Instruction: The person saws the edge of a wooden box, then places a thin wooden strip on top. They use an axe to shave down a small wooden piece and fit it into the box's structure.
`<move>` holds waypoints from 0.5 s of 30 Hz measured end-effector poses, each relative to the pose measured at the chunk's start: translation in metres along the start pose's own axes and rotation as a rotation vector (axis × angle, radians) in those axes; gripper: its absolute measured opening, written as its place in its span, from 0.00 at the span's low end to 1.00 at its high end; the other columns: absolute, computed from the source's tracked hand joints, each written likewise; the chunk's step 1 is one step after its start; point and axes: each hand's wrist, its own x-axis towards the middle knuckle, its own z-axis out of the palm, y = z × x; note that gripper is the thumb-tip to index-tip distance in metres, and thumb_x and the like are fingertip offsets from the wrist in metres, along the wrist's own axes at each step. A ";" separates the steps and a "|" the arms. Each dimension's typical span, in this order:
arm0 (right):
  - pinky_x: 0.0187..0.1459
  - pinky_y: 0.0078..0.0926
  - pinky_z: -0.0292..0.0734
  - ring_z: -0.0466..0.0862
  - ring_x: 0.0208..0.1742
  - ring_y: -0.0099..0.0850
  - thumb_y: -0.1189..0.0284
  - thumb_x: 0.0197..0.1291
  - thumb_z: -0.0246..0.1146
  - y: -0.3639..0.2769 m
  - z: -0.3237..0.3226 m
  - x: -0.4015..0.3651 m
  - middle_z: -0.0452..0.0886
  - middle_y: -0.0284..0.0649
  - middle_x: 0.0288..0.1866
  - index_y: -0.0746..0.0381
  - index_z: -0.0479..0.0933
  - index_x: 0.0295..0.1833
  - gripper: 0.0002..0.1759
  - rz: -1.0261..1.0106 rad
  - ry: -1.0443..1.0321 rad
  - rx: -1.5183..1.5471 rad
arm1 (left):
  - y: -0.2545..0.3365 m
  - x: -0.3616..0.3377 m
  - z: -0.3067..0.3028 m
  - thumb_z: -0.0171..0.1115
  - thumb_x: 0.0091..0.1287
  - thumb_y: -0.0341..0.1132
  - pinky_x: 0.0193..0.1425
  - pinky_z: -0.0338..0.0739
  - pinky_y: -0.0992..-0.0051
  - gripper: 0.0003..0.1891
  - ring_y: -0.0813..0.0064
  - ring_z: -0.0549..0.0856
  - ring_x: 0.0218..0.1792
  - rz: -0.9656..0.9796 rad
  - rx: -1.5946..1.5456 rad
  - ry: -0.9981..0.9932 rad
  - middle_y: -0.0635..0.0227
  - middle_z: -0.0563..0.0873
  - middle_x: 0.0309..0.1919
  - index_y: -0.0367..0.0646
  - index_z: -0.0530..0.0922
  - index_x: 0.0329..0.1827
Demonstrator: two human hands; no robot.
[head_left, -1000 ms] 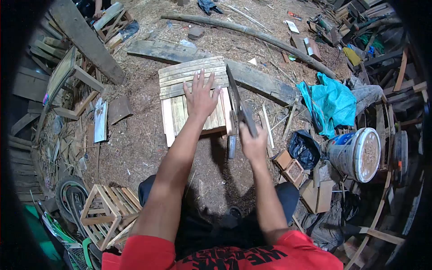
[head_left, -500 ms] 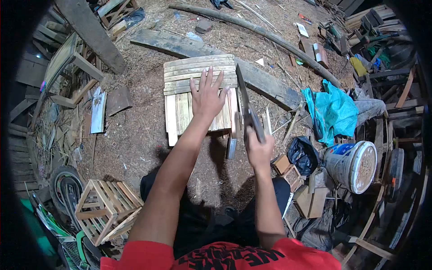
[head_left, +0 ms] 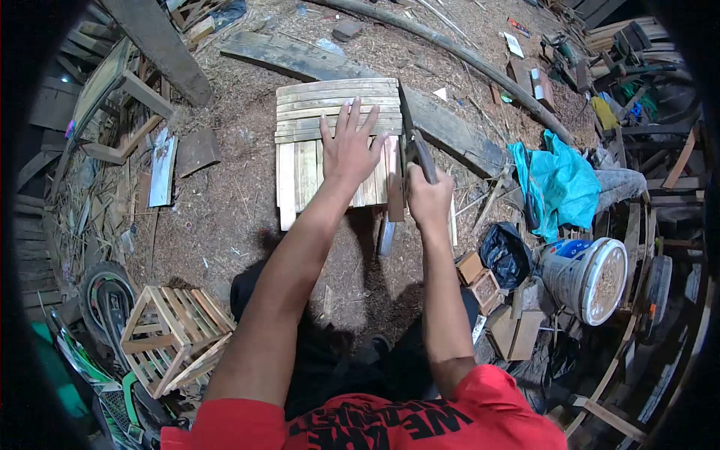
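Observation:
A small wooden slatted piece (head_left: 304,112) stands before me, with narrow strips across its curved top and upright slats on the side nearer me. My left hand (head_left: 351,154) lies flat on the strips, fingers spread. At the right edge of the piece is a handsaw (head_left: 424,156), its dark blade running along the strip ends and pointing away from me. Wrapped round the saw's handle is my right hand (head_left: 430,199). Part of the blade is hidden behind the strips.
A long plank (head_left: 457,139) lies behind the piece on the sawdust-covered floor. To the right are a blue tarp (head_left: 559,184), a white bucket (head_left: 566,277) of shavings and a black bag (head_left: 506,255). A slatted wooden frame (head_left: 169,345) sits at lower left.
My right hand has pushed the saw forward, away from me, along the right edge of the slatted piece. My left hand stays pressed on the strips. The view has shifted slightly.

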 end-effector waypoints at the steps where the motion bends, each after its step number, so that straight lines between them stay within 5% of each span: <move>1: 0.28 0.30 0.70 0.74 0.25 0.22 0.70 0.64 0.62 0.002 -0.004 -0.008 0.79 0.34 0.22 0.69 0.79 0.30 0.14 0.021 0.015 0.029 | 0.001 -0.004 -0.001 0.49 0.75 0.57 0.81 0.39 0.40 0.31 0.61 0.54 0.82 0.013 0.014 0.015 0.63 0.59 0.81 0.66 0.62 0.80; 6: 0.28 0.27 0.68 0.73 0.25 0.19 0.70 0.65 0.62 -0.006 -0.014 -0.047 0.78 0.31 0.22 0.69 0.79 0.29 0.14 0.081 0.007 0.226 | -0.002 -0.003 -0.003 0.49 0.75 0.58 0.81 0.39 0.41 0.31 0.63 0.55 0.81 0.003 0.001 0.034 0.63 0.59 0.81 0.65 0.62 0.80; 15: 0.27 0.26 0.67 0.71 0.25 0.19 0.68 0.67 0.65 -0.009 -0.030 -0.076 0.72 0.27 0.21 0.69 0.79 0.31 0.15 0.024 0.016 0.136 | -0.003 0.005 0.003 0.48 0.75 0.59 0.81 0.39 0.42 0.31 0.63 0.54 0.82 -0.010 -0.014 -0.028 0.64 0.58 0.81 0.65 0.62 0.80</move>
